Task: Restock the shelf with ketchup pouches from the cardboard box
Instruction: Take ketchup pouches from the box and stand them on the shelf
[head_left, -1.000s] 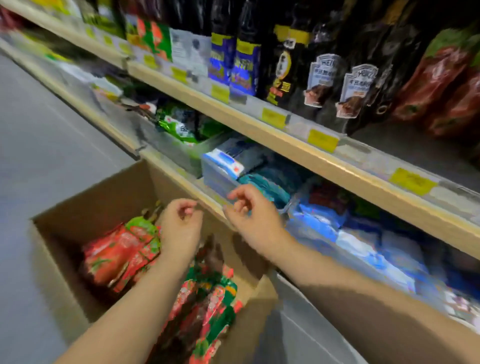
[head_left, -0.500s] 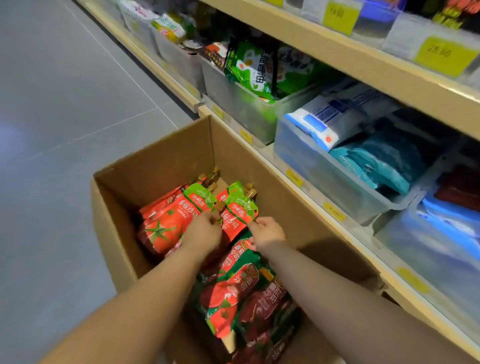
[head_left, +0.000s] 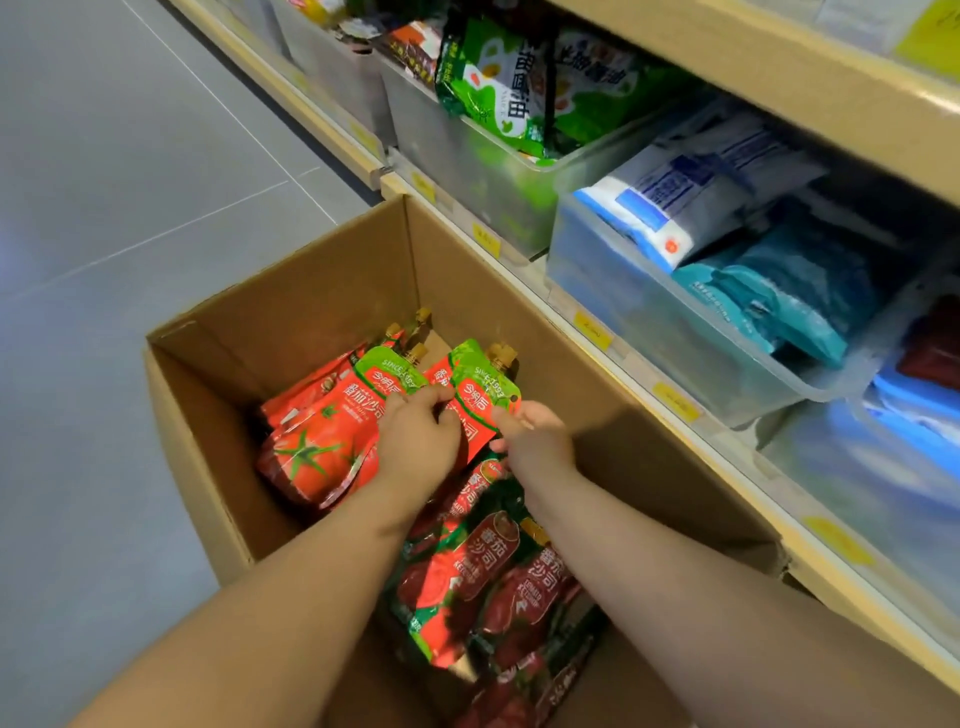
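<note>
Cardboard box (head_left: 291, 332) is loaded with red-and-green ketchup pouches (head_left: 322, 441), left hand (head_left: 418, 441) and right hand (head_left: 535, 441) both pinching one spouted pouch (head_left: 475, 387), so restocking's barely dented.

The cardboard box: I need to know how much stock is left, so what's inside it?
The box holds many ketchup pouches; both hands, left and right, are on one. Arms and pouches cover the bottom.
</note>
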